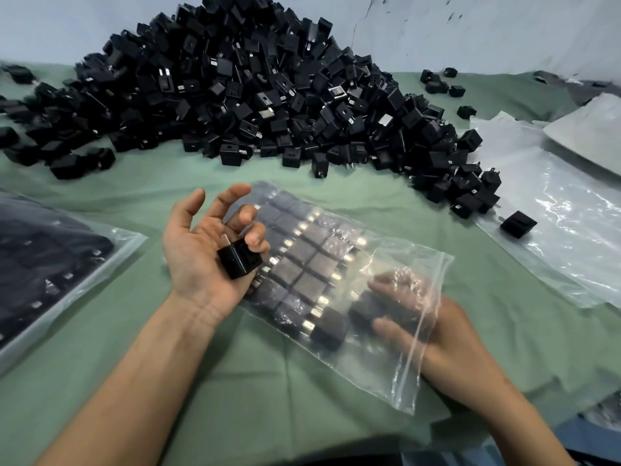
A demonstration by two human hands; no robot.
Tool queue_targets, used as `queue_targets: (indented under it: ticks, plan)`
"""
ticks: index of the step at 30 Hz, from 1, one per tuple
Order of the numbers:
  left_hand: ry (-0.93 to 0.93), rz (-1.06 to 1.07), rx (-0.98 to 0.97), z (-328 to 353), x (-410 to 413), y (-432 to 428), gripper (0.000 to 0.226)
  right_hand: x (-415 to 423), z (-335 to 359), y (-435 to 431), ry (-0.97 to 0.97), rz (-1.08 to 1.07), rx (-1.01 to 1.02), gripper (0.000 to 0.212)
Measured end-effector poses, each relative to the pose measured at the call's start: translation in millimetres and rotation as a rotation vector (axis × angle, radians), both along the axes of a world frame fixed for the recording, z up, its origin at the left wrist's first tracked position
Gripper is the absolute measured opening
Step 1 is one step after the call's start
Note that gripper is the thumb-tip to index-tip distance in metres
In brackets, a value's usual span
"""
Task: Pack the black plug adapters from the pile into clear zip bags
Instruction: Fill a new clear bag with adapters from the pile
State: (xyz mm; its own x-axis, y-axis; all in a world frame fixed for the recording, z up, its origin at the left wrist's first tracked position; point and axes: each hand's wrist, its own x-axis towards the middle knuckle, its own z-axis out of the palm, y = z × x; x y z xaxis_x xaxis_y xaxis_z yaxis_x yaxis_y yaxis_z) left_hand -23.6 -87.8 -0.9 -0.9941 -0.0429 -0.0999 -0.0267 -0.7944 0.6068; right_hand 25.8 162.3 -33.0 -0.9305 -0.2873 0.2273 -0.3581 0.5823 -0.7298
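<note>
A big pile of black plug adapters (252, 82) covers the back of the green cloth. In front of it lies a clear zip bag (386, 368) with neat rows of adapters (302, 264) inside. My left hand (193, 253) is turned palm up above the bag's left end, its last fingers curled round one black plug adapter (239, 261). My right hand (467, 351) reaches into the bag's open mouth. Seen through the plastic, its thumb and fingers pinch another adapter (373, 311) at the end of the rows.
A filled clear bag (50, 264) lies at the left edge. Empty clear bags (571, 223) are spread at the right, with a loose adapter (518, 224) on them and a white stack (591, 136) behind. A pale wall stands behind the pile.
</note>
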Motion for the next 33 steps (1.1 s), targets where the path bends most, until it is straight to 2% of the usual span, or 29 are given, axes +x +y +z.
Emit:
queue_targets:
  ticks: [4,9,12,15,18,21,24,25,26,28,30,31,33]
  plan:
    - [-0.003,0.012,0.031,1.1,0.8,0.7,0.035,6.3,-6.1,-0.8,0.089,-0.025,0.09,0.042]
    - [-0.017,0.013,0.064,2.1,0.6,0.5,0.034,-4.2,-4.8,-16.1,0.188,0.059,0.073,0.032]
    - [-0.018,0.01,0.089,1.1,-1.2,0.6,0.033,-5.0,-5.3,-22.2,0.008,0.062,0.038,0.036]
    - [-0.02,-0.023,0.132,0.2,-2.2,1.0,0.036,-6.1,-6.3,-17.8,-0.08,0.08,0.121,0.038]
    - [-0.043,-0.058,0.188,0.8,-3.2,2.1,0.049,-2.7,-5.6,0.3,-0.014,0.093,0.174,0.047]
    - [-0.075,-0.079,0.185,2.4,-3.7,3.1,0.052,4.9,2.0,29.7,0.179,-0.05,0.09,0.025]
    - [-0.073,-0.11,0.19,3.9,-2.1,4.8,0.049,-7.7,18.6,58.2,0.232,-0.385,-0.114,0.02]
    - [-0.068,-0.125,0.186,4.3,-1.1,6.1,0.049,-22.6,24.3,65.7,0.274,-0.492,-0.135,0.011]
    - [-0.06,-0.138,0.175,4.9,0.0,6.7,0.049,-43.2,29.5,71.9,0.311,-0.576,-0.08,0.013]
    - [-0.049,-0.145,0.146,5.7,1.1,8.1,0.048,-91.9,35.0,81.4,0.217,-0.63,0.18,0.056]
    - [-0.044,-0.139,0.117,5.8,1.3,7.7,0.048,-135.4,35.5,79.6,-0.043,-0.613,0.357,0.092]
    - [-0.044,-0.136,0.108,5.6,1.8,7.1,0.047,-151.4,32.1,76.4,-0.133,-0.599,0.41,0.099]
    - [-0.039,-0.139,0.096,5.1,1.8,6.1,0.047,-173.3,19.0,73.2,-0.155,-0.595,0.566,0.098]
